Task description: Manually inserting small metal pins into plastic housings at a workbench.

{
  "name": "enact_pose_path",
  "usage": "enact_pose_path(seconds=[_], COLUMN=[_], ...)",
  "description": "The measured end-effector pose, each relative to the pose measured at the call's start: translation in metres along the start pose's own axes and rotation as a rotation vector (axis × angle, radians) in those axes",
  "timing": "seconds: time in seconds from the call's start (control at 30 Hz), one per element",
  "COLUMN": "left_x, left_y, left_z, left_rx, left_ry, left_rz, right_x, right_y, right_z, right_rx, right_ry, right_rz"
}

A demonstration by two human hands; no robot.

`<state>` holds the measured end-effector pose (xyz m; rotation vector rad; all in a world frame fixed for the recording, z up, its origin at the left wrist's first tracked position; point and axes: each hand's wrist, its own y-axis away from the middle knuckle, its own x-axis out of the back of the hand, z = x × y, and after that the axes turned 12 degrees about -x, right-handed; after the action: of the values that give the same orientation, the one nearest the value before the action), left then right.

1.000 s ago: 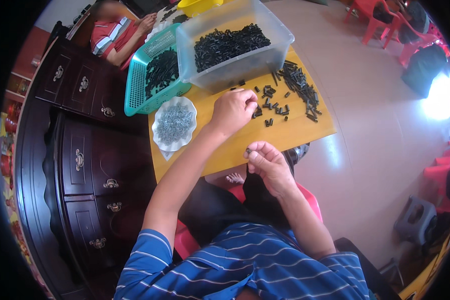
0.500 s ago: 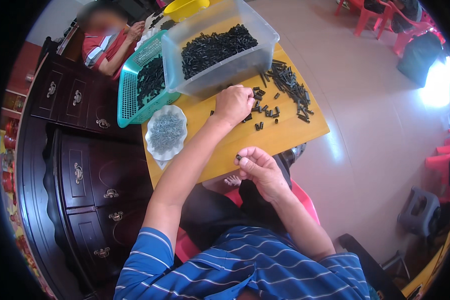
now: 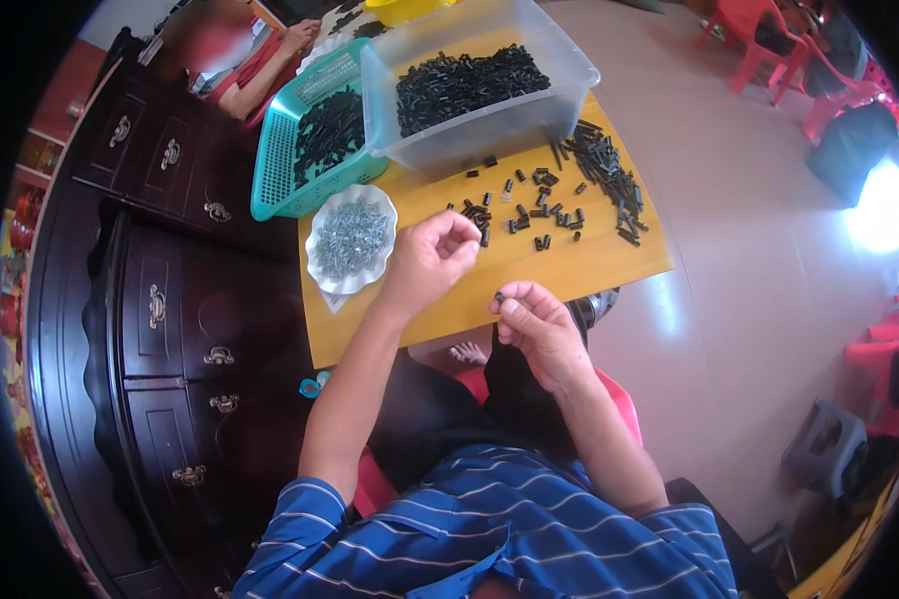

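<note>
Pinching what seems a dark tube (image 3: 498, 297) in right fingers (image 3: 522, 316).

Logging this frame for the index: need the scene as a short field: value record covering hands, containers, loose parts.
left hand: fingers curled, beside white dish; contents not visible
right hand: pinches small dark piece
surface: yellow-brown table
translucent bin: many black pieces
green basket: black pieces, left of bin
white dish: small clear or silvery pieces
loose: short dark pieces; longer dark pieces to their right
</note>
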<state>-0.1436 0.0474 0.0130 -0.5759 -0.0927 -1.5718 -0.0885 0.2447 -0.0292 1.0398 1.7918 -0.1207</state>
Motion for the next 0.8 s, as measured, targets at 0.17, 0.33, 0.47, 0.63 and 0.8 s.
enact_pose_path(seconds=[0.17, 0.33, 0.47, 0.63, 0.8], left_x=[0.009, 0.01, 0.011, 0.015, 0.015], left_y=[0.04, 0.053, 0.06, 0.064, 0.066], left_z=[0.024, 0.036, 0.037, 0.04, 0.041], left_rx=[0.002, -0.033, -0.053, -0.077, -0.087], left_ry=[0.1, 0.094, 0.08, 0.055, 0.034], left_rz=[-0.029, -0.009, -0.012, -0.025, -0.036], right_x=[-0.004, -0.002, -0.004, -0.007, -0.01], right_y=[0.0, -0.004, -0.004, -0.003, -0.003], right_z=[0.001, 0.009, 0.013, 0.016, 0.018], right_rx=[0.005, 0.033, 0.062, 0.084, 0.108], right_ry=[0.04, 0.101, 0.168, 0.216, 0.249], right_rz=[0.023, 0.022, 0.035, 0.026, 0.036])
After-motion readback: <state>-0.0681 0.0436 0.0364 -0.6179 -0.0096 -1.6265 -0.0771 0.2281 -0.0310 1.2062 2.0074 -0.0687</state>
